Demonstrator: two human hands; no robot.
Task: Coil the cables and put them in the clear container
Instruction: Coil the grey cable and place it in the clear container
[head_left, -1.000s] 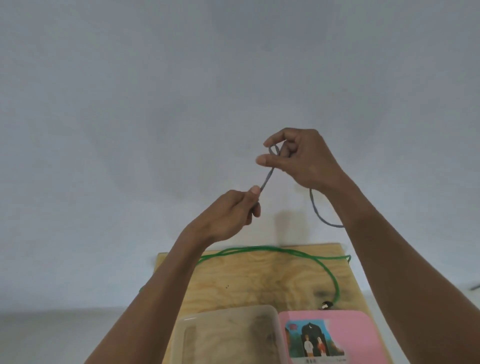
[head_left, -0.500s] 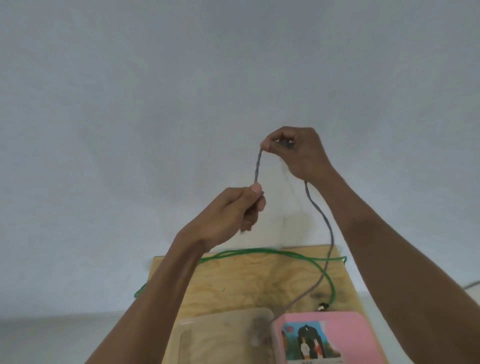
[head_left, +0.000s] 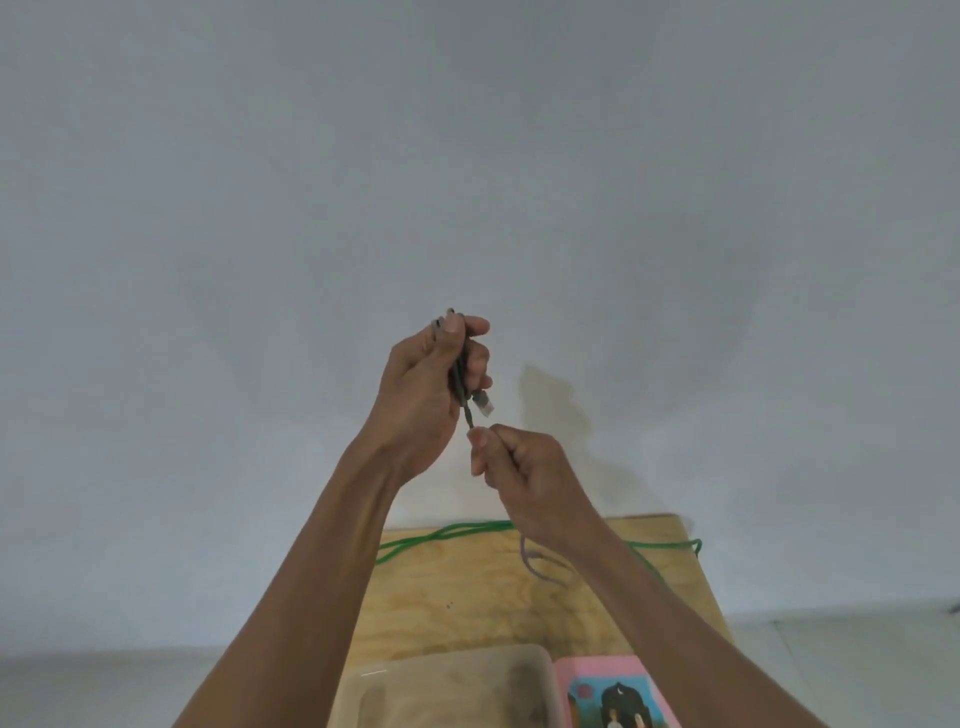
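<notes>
Raised well above the bench (head_left: 467, 613) and showing against the plain pale wall (head_left: 208, 260): left hand (head_left: 426, 395), fingers curling round a gathered bundle of the grey cable (head_left: 460, 382), thumb pressing the strands from the near side, a metal plug (head_left: 484, 402) sticking out at the lower right of the fist. Holding, then, not gaping. Just below and to the right, touching distance away: right hand (head_left: 524, 467), thumb and forefinger pinching the same grey cable where a short straight run is dropping from the bundle, remaining fingers folding in. Hanging under the right wrist, a loose grey loop, its lower end blurring over the wood near the bench's far edge; whether touching the surface, cannot tell.

Lying along the far edge of the bench: green cable (head_left: 441, 535), running from the far left corner toward the far right corner, middle part hiding behind the right forearm, then bending at the right edge. Not yet coiled, not in anything.

Sitting at the near edge, cut by the bottom of the view: clear container (head_left: 447, 670), lying between the two forearms, left forearm crossing in front of its left side; nothing certain showing through its cloudy wall. Touching or just beside its right wall: pink box (head_left: 613, 675) with a printed picture on the lid, right forearm passing over its right part.

Casting a dim shadow on the wall to the right of the hands.
</notes>
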